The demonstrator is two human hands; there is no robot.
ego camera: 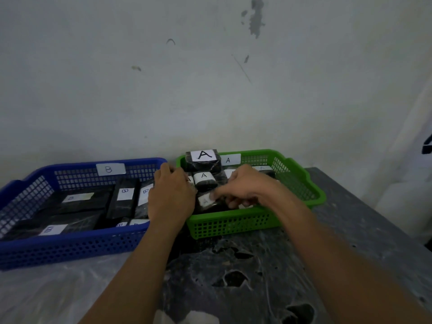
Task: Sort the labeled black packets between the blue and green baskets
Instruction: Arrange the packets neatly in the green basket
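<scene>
Hands meet over the green basket [233,226]: right hand [245,188] pinches an A-labeled packet [207,202] to seat it, left hand [171,197], at nine o'clock, lies flat, steadying.

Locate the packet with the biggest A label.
In the head view, the packet with the biggest A label sits atop the stacked A packets at the back left corner of the green basket, just beyond the left hand.
</scene>
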